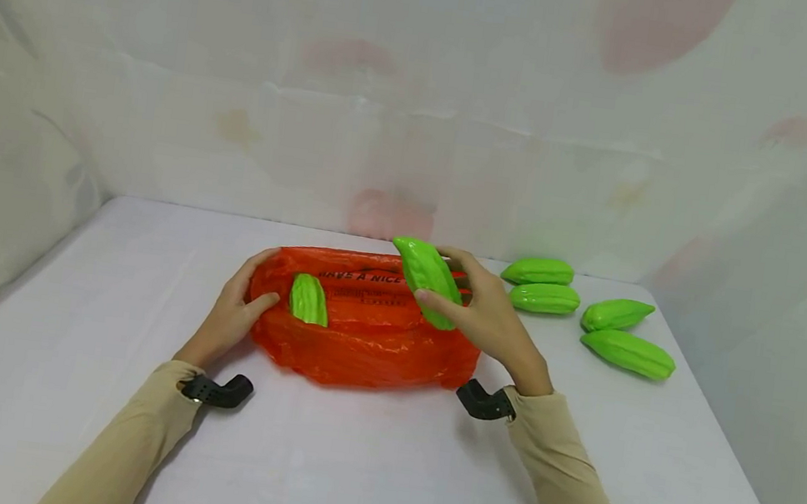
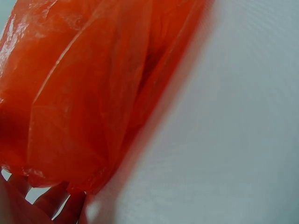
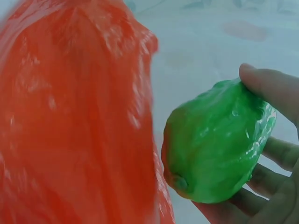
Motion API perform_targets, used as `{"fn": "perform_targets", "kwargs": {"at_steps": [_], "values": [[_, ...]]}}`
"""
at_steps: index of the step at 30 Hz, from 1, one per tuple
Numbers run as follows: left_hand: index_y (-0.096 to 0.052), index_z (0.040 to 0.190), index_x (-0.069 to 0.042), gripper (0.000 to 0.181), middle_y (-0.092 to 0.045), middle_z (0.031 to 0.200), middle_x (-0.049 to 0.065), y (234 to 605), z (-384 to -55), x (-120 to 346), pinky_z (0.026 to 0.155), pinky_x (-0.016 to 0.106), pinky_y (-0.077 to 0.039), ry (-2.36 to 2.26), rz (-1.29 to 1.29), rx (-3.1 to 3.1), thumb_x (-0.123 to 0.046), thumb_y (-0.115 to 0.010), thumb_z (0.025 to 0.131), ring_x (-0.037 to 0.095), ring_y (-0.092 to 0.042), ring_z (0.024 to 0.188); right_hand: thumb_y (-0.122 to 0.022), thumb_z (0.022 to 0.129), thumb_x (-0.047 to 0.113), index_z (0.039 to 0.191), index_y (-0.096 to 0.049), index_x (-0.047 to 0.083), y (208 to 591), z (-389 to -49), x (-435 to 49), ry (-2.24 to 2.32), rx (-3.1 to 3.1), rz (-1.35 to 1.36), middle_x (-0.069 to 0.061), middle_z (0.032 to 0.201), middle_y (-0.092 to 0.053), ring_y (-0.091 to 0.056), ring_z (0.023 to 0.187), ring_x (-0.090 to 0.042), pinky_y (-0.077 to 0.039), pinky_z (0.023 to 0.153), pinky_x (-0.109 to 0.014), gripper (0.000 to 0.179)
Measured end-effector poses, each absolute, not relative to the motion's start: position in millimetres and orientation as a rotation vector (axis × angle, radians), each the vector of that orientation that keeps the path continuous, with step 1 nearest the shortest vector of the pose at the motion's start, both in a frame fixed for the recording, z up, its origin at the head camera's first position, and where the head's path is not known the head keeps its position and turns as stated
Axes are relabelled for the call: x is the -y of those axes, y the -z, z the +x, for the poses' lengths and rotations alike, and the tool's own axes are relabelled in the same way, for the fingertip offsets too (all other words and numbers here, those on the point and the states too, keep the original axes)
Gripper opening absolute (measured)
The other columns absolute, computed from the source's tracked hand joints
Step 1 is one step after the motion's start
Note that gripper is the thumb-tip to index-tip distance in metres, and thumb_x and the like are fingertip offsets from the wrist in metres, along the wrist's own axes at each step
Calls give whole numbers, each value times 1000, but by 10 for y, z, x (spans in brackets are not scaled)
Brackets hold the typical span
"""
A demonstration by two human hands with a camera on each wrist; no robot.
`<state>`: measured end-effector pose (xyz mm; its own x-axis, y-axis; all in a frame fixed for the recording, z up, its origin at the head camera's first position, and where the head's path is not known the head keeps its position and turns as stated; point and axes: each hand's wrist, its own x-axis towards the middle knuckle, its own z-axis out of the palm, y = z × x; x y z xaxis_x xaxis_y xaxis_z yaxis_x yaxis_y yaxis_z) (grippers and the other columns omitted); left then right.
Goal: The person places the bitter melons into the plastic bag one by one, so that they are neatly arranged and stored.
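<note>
A red plastic bag (image 1: 360,360) with dark printing lies on the table, its mouth spread open. My left hand (image 1: 234,307) holds the bag's left side, the thumb at the rim; in the left wrist view its fingers (image 2: 49,200) are partly hidden by the red film. One ridged green bitter melon (image 1: 309,299) lies inside the bag near that hand. My right hand (image 1: 480,303) grips another bitter melon (image 1: 426,280) between thumb and fingers, tilted above the right part of the bag's mouth. The right wrist view shows this bitter melon (image 3: 215,144) beside the red bag (image 3: 79,121).
Several more bitter melons lie in two pairs on the table's right: one pair (image 1: 545,298) near the back edge, the other pair (image 1: 629,353) nearer the right edge. A white cloth covers the table (image 1: 332,462). Pale patterned curtain (image 1: 460,158) hangs behind it.
</note>
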<state>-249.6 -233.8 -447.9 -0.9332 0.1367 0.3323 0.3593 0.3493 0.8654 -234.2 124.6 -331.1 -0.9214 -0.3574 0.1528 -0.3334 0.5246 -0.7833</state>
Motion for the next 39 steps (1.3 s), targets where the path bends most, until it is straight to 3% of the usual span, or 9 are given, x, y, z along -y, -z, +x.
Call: {"fn": "perform_targets", "kwargs": {"at_steps": [8,20,26,39], "values": [[-34,153,-13,65,-43,151,17,4484,-2500,2344,103,4,-27,1628,-457,2407,5,-52,94,32,-38,138,-70,90,39,146,-43,21,3351,-2402,-1054,1370,-2716,-629,-4,129,-60,-65,104,-26,-57,82,-36,65],[-33,154,-14,65,-42,151,17,4475,-2510,2336,103,4,-27,1623,-443,2419,4,-52,94,32,-38,139,-69,91,40,142,-46,20,3455,-2475,-835,1276,-2713,-664,-1,129,-61,-61,112,-23,-52,94,-39,60],[-33,154,-14,65,-42,151,17,4469,-2506,2336,102,4,-28,1635,-448,2409,4,-51,94,32,-39,138,-68,91,43,145,-43,18,3453,-2483,-735,1188,-2718,-652,-2,121,-63,-59,109,-20,-52,92,-38,65],[-32,155,-16,67,-41,151,15,4477,-2496,2342,103,6,-29,1630,-448,2403,4,-52,94,31,-39,136,-67,91,44,148,-40,17,3462,-2518,-540,1128,-2662,-649,-4,120,-61,-57,104,-19,-52,91,-37,69]]}}
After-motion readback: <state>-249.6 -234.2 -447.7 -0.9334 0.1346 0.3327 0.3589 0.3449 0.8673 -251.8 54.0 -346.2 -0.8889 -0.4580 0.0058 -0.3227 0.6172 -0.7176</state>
